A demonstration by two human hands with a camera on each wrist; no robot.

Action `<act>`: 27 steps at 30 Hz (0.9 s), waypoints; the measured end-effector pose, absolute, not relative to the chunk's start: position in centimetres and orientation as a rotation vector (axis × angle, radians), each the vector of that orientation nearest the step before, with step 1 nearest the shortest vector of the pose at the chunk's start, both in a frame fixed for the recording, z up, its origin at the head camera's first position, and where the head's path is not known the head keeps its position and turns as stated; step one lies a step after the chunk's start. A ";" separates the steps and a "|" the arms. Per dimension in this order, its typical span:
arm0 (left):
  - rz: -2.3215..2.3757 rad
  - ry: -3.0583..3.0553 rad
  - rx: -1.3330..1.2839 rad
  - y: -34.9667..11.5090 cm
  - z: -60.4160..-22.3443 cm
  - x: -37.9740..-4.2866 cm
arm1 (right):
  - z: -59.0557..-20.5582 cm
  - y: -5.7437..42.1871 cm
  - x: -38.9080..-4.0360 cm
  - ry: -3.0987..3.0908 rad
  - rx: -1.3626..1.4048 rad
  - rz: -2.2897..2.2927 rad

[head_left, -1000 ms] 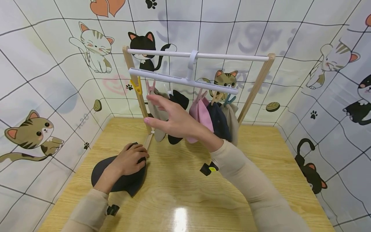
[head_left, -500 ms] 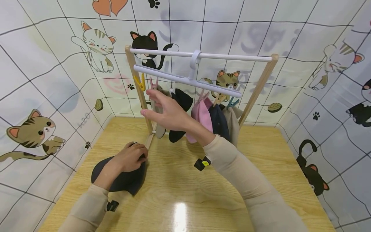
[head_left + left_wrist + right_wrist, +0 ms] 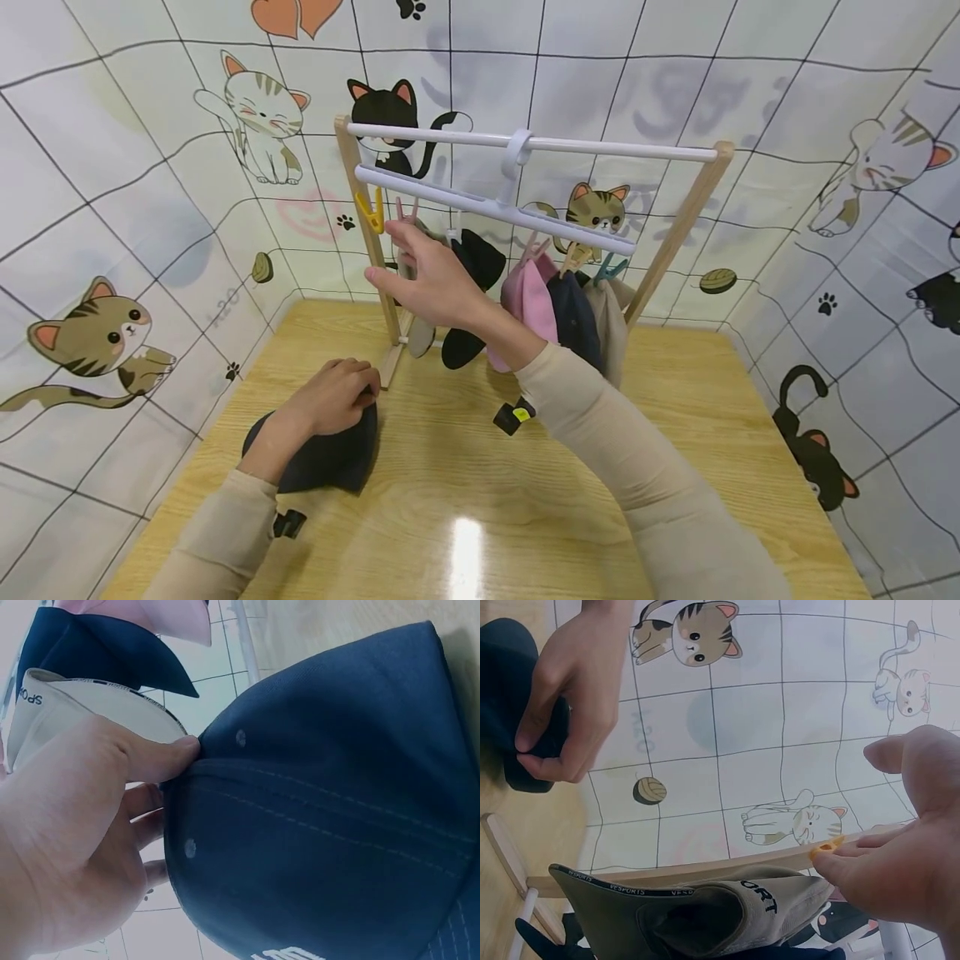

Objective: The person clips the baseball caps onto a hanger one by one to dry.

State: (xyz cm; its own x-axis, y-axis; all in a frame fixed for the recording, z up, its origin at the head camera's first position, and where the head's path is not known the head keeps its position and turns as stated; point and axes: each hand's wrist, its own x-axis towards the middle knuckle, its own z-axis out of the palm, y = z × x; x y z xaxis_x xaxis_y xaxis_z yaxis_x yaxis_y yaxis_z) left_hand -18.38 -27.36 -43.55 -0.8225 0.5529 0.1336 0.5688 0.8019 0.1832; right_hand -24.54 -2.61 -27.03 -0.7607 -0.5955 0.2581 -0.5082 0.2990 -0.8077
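Observation:
In the head view my left hand (image 3: 333, 398) holds a dark navy baseball cap (image 3: 330, 458) over the table's left side. The left wrist view shows my thumb and fingers pinching the top of the cap's crown (image 3: 315, 787). Up by the white hanger (image 3: 480, 204), my right hand (image 3: 435, 279) has its fingers extended and its thumb apart. Its fingertips are close to a yellow clothespin (image 3: 372, 212) at the hanger's left end; whether they touch it I cannot tell. A grey-beige cap (image 3: 697, 907) with lettering hangs beside that hand in the right wrist view.
The hanger hooks over the white rail (image 3: 615, 148) of a wooden-post rack (image 3: 678, 229). A black cap (image 3: 476, 262), a pink cap (image 3: 531, 300), a navy cap (image 3: 573, 321) and a beige cap (image 3: 607, 325) hang there by clothespins. Cat-print sheets surround the table (image 3: 420, 492).
My right hand has moved left and slightly up towards the yellow clothespin. My left fingers have drawn in on the cap, and its near edge has risen a little. The head view has shifted slightly.

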 end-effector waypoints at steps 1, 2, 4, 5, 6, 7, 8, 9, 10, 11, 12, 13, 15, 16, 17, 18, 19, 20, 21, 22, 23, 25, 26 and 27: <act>-0.342 -2.908 -0.905 -27.4 -43.5 -18.4 | -27.1 -2.7 -24.6 2.452 -1.038 -1.480; -0.353 -2.903 -0.907 -27.5 -43.4 -18.4 | -27.1 -2.9 -24.7 2.449 -1.030 -1.485; -0.374 -2.894 -0.913 -27.6 -43.1 -18.4 | -27.2 -3.2 -24.9 2.443 -1.006 -1.491; -0.388 -2.890 -0.914 -27.6 -43.0 -18.4 | -27.2 -3.3 -24.9 2.443 -0.993 -1.492; -0.397 -2.886 -0.916 -27.7 -42.9 -18.5 | -27.2 -3.5 -24.9 2.446 -0.980 -1.492; -0.409 -2.881 -0.920 -27.7 -42.8 -18.5 | -27.2 -3.6 -24.9 2.450 -0.965 -1.494; -0.418 -2.877 -0.928 -27.7 -42.6 -18.5 | -27.1 -3.8 -24.9 2.456 -0.955 -1.490; -0.427 -2.872 -0.933 -27.8 -42.5 -18.5 | -27.1 -3.9 -24.9 2.467 -0.944 -1.486; -0.434 -2.869 -0.938 -27.8 -42.4 -18.5 | -27.1 -4.1 -24.9 2.477 -0.938 -1.482; -0.441 -2.866 -0.944 -27.8 -42.2 -18.5 | -27.0 -4.2 -25.0 2.480 -0.937 -1.484; -0.448 -2.862 -0.952 -27.8 -42.0 -18.5 | -27.0 -4.4 -25.0 2.485 -0.938 -1.486; -0.454 -2.856 -0.963 -27.8 -41.8 -18.5 | -27.0 -4.6 -25.0 2.493 -0.934 -1.484; -0.471 -2.843 -0.978 -27.8 -41.5 -18.6 | -26.9 -4.8 -25.1 2.508 -0.922 -1.480; -0.484 -2.835 -0.985 -27.9 -41.3 -18.6 | -26.8 -4.9 -25.2 2.511 -0.911 -1.479; -0.496 -2.828 -0.991 -27.9 -41.2 -18.7 | -26.7 -5.1 -25.2 2.516 -0.899 -1.476; -0.513 -2.823 -0.995 -27.9 -41.0 -18.7 | -26.6 -5.2 -25.3 2.523 -0.885 -1.472; -0.528 -2.818 -1.000 -28.0 -40.9 -18.8 | -26.5 -5.3 -25.3 2.528 -0.867 -1.469; -0.547 -2.816 -0.999 -28.0 -40.7 -18.9 | -26.4 -5.4 -25.3 2.524 -0.855 -1.471; -0.566 -2.815 -0.998 -28.0 -40.5 -18.9 | -26.3 -5.4 -25.4 2.523 -0.846 -1.472; -0.584 -2.814 -0.997 -28.0 -40.4 -18.9 | -26.3 -5.5 -25.4 2.520 -0.835 -1.475; -0.605 -2.813 -0.996 -28.0 -40.2 -18.9 | -26.3 -5.6 -25.5 2.520 -0.825 -1.475; -0.642 -2.808 -0.986 -28.0 -39.9 -19.0 | -26.3 -5.9 -25.6 2.509 -0.810 -1.489; -0.659 -2.807 -0.977 -28.0 -39.8 -19.0 | -26.3 -6.0 -25.6 2.503 -0.805 -1.498; -0.676 -2.804 -0.971 -28.0 -39.7 -19.0 | -26.3 -6.1 -25.7 2.499 -0.796 -1.506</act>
State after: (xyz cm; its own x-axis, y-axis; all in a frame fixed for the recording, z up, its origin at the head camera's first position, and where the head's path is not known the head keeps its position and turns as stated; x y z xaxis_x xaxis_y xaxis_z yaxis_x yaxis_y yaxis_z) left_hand -18.97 -27.96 -39.72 -0.7922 0.5644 0.2322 0.6082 0.6985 0.3771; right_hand -25.70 -6.08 -26.26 -0.8549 -0.4919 0.1646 -0.3754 0.3678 -0.8507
